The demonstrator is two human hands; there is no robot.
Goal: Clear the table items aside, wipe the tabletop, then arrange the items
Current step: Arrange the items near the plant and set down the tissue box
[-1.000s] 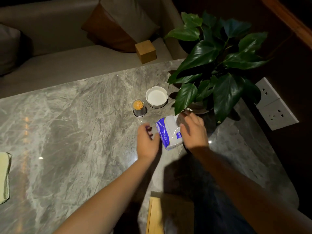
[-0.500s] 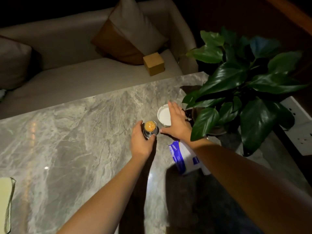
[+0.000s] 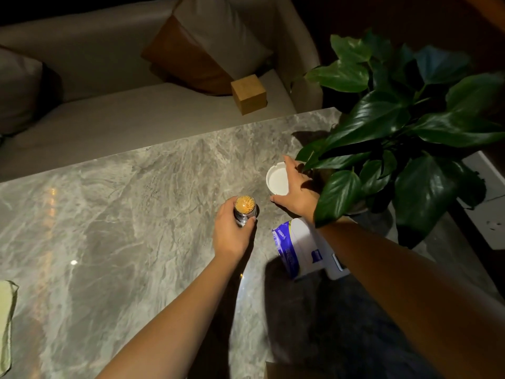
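Observation:
On the grey marble tabletop (image 3: 123,220) my left hand (image 3: 231,233) is wrapped around a small metal toothpick holder (image 3: 245,207) full of toothpicks. My right hand (image 3: 296,192) grips the rim of a round white ashtray (image 3: 277,181), thumb at its near edge and fingers at its far side. A blue and white tissue pack (image 3: 300,247) lies on the table just below my right forearm, partly hidden by it.
A potted plant (image 3: 404,138) with large dark leaves stands at the table's right end, overhanging my right hand. A pale green cloth (image 3: 6,321) lies at the left edge. Behind the table is a sofa with cushions and a wooden cube (image 3: 248,94). Wall sockets (image 3: 489,209) sit right.
Both hands let go of the tissue pack and moved away from me. The left hand took the toothpick holder and the right hand closed on the ashtray.

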